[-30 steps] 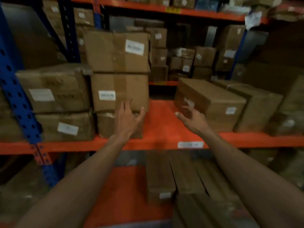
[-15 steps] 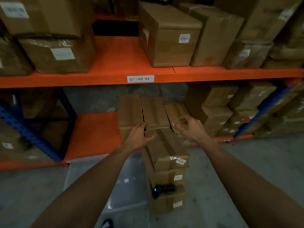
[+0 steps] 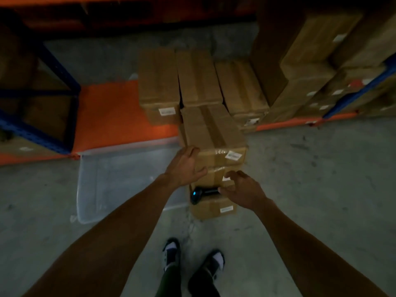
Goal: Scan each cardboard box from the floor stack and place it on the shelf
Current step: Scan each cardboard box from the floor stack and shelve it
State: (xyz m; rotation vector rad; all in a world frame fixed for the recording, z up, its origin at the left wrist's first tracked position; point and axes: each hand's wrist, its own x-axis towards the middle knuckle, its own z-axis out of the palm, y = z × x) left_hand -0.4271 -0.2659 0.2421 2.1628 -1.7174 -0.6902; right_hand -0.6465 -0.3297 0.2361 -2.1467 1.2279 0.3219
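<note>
A stack of brown cardboard boxes stands on the concrete floor in front of me. The top box (image 3: 212,129) carries a white label on its near end. My left hand (image 3: 184,166) touches that box's near left corner with spread fingers. A black handheld scanner (image 3: 203,192) with a small blue light lies on a lower box (image 3: 212,207) that juts toward me. My right hand (image 3: 243,190) hovers just right of the scanner's handle, fingers loosely curled, fingertips at the handle's end; I cannot tell if it holds it.
Three long boxes (image 3: 197,78) lie side by side on the low orange shelf (image 3: 111,116) behind the stack. More boxes (image 3: 310,67) fill the rack at right. A clear plastic tub (image 3: 120,179) sits on the floor to the left. My feet (image 3: 192,258) stand below the stack.
My view has tipped down from the upper shelf to the floor stack. Both hands have dropped, the left onto the top box's corner, the right down beside the scanner.
</note>
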